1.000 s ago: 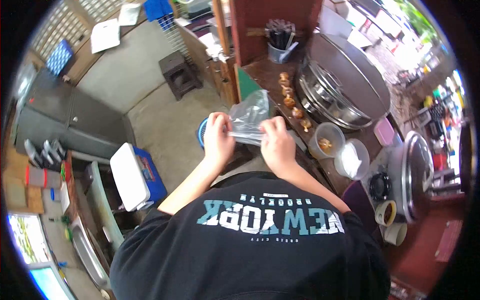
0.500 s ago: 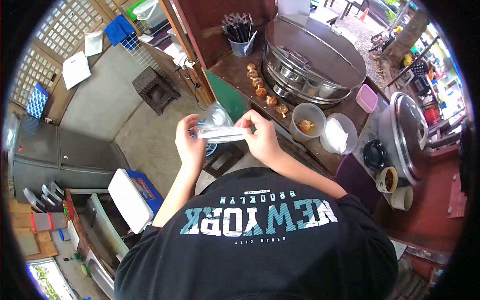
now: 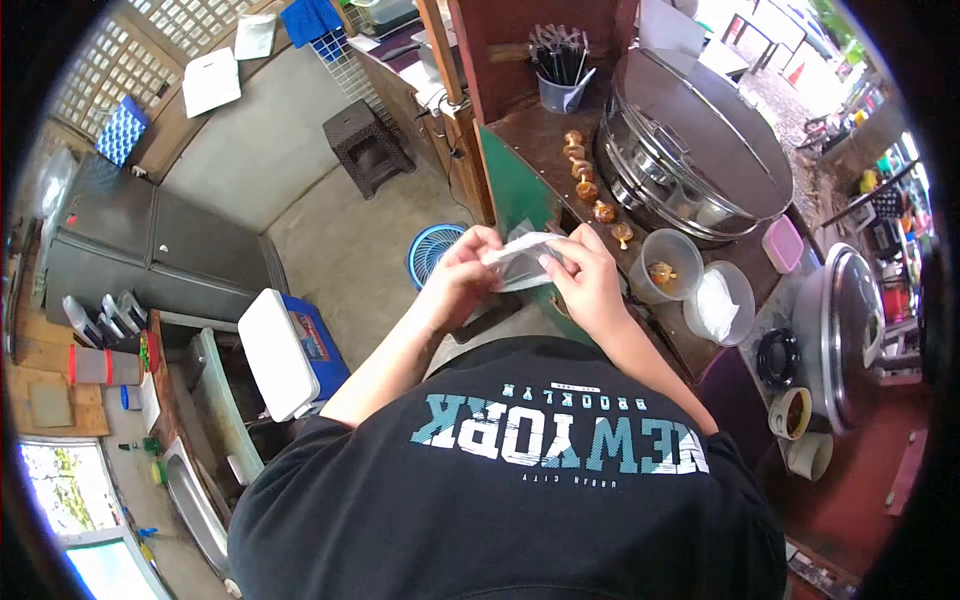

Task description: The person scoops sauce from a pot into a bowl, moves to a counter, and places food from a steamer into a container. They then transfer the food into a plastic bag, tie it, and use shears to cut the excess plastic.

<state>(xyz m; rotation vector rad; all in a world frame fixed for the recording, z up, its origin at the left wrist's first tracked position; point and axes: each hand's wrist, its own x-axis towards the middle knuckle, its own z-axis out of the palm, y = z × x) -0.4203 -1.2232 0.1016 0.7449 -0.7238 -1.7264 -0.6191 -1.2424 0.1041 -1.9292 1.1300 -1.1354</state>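
A clear plastic bag point(image 3: 524, 268) is stretched between my two hands, in front of my chest. My left hand point(image 3: 462, 275) pinches its left end with curled fingers. At the other end, my right hand point(image 3: 588, 280) has thumb and fingers closed on the bag. Just right of it, on the brown counter, stands a clear tub point(image 3: 667, 267) with a little brown food in it. Next to that is a second tub point(image 3: 719, 303) holding a white plastic bag. A row of browned skewered pieces point(image 3: 584, 176) lies behind the tubs.
A large round lidded steel pan point(image 3: 700, 140) fills the counter's far side. A cup of dark-handled utensils point(image 3: 563, 90) stands behind. On the floor are a blue fan point(image 3: 432, 255), a dark stool point(image 3: 367, 150) and a white-lidded cooler point(image 3: 275, 355). A big lidded pot point(image 3: 840, 335) is at right.
The view has swung left, so the surroundings sit further right. My hands now hold the bag unfolded and more spread out, where earlier it was a flat bundled strip.
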